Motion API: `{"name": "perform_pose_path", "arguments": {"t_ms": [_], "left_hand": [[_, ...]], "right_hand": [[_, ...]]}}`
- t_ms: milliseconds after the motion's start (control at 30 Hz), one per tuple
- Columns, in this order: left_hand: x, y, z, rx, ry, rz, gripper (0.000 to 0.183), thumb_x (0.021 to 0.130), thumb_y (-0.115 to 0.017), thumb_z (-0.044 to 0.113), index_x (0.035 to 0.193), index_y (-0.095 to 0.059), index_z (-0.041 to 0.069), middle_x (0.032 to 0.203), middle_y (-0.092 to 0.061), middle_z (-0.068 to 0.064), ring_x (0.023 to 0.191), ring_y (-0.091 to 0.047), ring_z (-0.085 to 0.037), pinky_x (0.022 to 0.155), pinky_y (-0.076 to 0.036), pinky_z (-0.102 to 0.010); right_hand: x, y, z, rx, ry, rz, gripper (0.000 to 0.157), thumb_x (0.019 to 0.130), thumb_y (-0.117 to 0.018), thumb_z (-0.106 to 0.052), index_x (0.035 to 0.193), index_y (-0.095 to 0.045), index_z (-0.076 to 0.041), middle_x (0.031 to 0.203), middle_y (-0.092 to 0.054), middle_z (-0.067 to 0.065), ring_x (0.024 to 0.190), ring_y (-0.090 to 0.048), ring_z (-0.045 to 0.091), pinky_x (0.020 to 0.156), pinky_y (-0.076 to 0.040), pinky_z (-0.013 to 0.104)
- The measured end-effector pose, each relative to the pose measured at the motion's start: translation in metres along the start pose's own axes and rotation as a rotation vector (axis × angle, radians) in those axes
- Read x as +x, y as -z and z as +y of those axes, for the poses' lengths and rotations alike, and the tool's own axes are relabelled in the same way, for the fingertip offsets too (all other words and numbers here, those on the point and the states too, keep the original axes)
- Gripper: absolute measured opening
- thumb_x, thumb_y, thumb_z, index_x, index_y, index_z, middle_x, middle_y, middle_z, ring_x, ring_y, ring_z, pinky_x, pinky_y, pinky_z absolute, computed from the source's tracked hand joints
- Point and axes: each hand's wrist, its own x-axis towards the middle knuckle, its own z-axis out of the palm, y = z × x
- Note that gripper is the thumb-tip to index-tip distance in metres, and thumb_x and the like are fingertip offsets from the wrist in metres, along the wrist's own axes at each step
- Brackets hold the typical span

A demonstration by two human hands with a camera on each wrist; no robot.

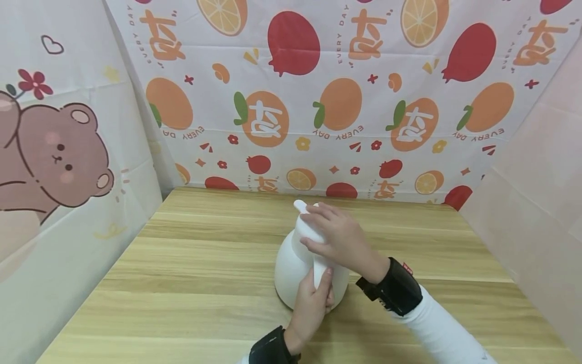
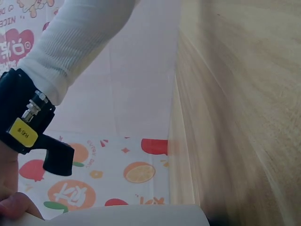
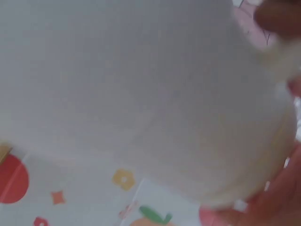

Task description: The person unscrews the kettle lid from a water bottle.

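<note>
A white pot-bellied jug (image 1: 288,270) with a narrow neck stands on the wooden table. Its handle (image 1: 320,273) faces the person, and a small white tip (image 1: 300,206) sticks out at the far side of the top. My left hand (image 1: 310,303) grips the handle, thumb along it. Over the jug's lid (image 1: 309,233) lies my right hand (image 1: 341,237), its thumb and fingers spread round the sides and partly hiding it. The jug's blurred white body (image 3: 117,94) fills most of the right wrist view, with fingers (image 3: 277,197) at its edge.
The wooden table (image 1: 195,273) reaches back to a fruit-printed cloth (image 1: 291,116). A bear-printed cloth (image 1: 68,151) hangs at the left, and a pale cloth (image 1: 541,192) borders the right side. Both wrists wear black straps (image 1: 397,288).
</note>
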Motion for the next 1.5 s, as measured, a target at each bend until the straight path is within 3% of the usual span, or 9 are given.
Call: {"name": "perform_pose_path", "arguments": {"t_ms": [133,300,433,567,667,800,1000,1233,1500], "left_hand": [[0.000,0.001,-0.001,0.013,-0.008,0.000,0.040,0.101,-0.041,0.024,0.086,-0.042,-0.012,0.055,-0.036,-0.004,0.042,-0.033,0.000,0.042,-0.031,-0.010],[0.000,0.002,-0.002,0.020,-0.028,-0.004,0.041,0.101,-0.041,0.025,0.085,-0.041,-0.013,0.056,-0.037,-0.005,0.042,-0.033,0.000,0.042,-0.031,-0.010],[-0.001,0.002,-0.002,0.025,-0.038,-0.011,0.039,0.101,-0.041,0.024,0.085,-0.041,-0.012,0.056,-0.038,-0.005,0.042,-0.033,0.000,0.041,-0.030,-0.010],[0.000,0.002,-0.002,0.027,-0.025,-0.010,0.038,0.102,-0.040,0.023,0.085,-0.042,-0.011,0.056,-0.037,-0.004,0.042,-0.033,0.000,0.042,-0.030,-0.010],[0.000,0.002,-0.002,0.019,-0.011,-0.004,0.038,0.101,-0.041,0.023,0.085,-0.042,-0.011,0.055,-0.037,-0.003,0.042,-0.033,0.000,0.041,-0.031,-0.010],[-0.001,0.000,-0.002,0.001,0.004,0.000,0.038,0.101,-0.042,0.023,0.084,-0.042,-0.011,0.055,-0.036,-0.003,0.041,-0.032,0.000,0.041,-0.031,-0.010],[-0.001,-0.001,-0.002,-0.006,0.003,-0.006,0.039,0.101,-0.042,0.023,0.083,-0.041,-0.011,0.054,-0.036,-0.004,0.041,-0.032,0.001,0.041,-0.030,-0.010],[-0.002,-0.002,-0.002,-0.002,-0.011,-0.001,0.041,0.101,-0.043,0.024,0.083,-0.042,-0.013,0.055,-0.037,-0.007,0.041,-0.032,0.000,0.042,-0.030,-0.011],[-0.002,-0.001,-0.001,0.021,-0.004,0.010,0.041,0.100,-0.044,0.025,0.083,-0.043,-0.012,0.055,-0.038,-0.006,0.041,-0.033,0.000,0.041,-0.031,-0.010]], "right_hand": [[-0.002,0.004,0.013,0.160,0.066,-0.095,0.041,0.077,-0.074,-0.025,0.115,-0.067,-0.009,0.126,-0.067,0.014,0.126,-0.053,0.032,0.107,-0.043,0.053],[-0.004,0.008,0.025,0.271,0.085,-0.197,0.040,0.080,-0.071,-0.021,0.118,-0.066,-0.012,0.135,-0.061,0.015,0.135,-0.042,0.033,0.110,-0.037,0.057],[-0.006,0.012,0.033,0.330,0.100,-0.238,0.040,0.080,-0.071,-0.018,0.119,-0.066,-0.013,0.139,-0.056,0.017,0.139,-0.035,0.036,0.108,-0.037,0.061],[-0.008,0.013,0.035,0.366,0.103,-0.243,0.041,0.081,-0.070,-0.018,0.121,-0.065,-0.013,0.139,-0.056,0.017,0.138,-0.037,0.036,0.108,-0.036,0.062],[-0.007,0.012,0.030,0.332,0.060,-0.211,0.052,0.078,-0.073,-0.025,0.127,-0.060,-0.012,0.141,-0.055,0.016,0.137,-0.039,0.035,0.106,-0.039,0.062],[-0.003,0.008,0.019,0.169,-0.013,-0.154,0.071,0.075,-0.074,-0.041,0.135,-0.052,-0.010,0.143,-0.051,0.016,0.137,-0.039,0.034,0.105,-0.042,0.059],[0.004,0.003,0.003,0.017,-0.039,-0.113,0.056,0.081,-0.067,-0.043,0.125,-0.059,-0.010,0.132,-0.061,0.015,0.125,-0.053,0.033,0.100,-0.048,0.054],[0.005,0.001,0.000,0.014,-0.017,-0.112,0.044,0.083,-0.067,-0.035,0.119,-0.063,-0.011,0.124,-0.067,0.011,0.123,-0.055,0.030,0.105,-0.046,0.052],[-0.001,0.006,0.009,0.139,0.061,-0.161,0.041,0.083,-0.067,-0.026,0.121,-0.063,-0.010,0.132,-0.062,0.014,0.132,-0.046,0.033,0.111,-0.038,0.054]]}}
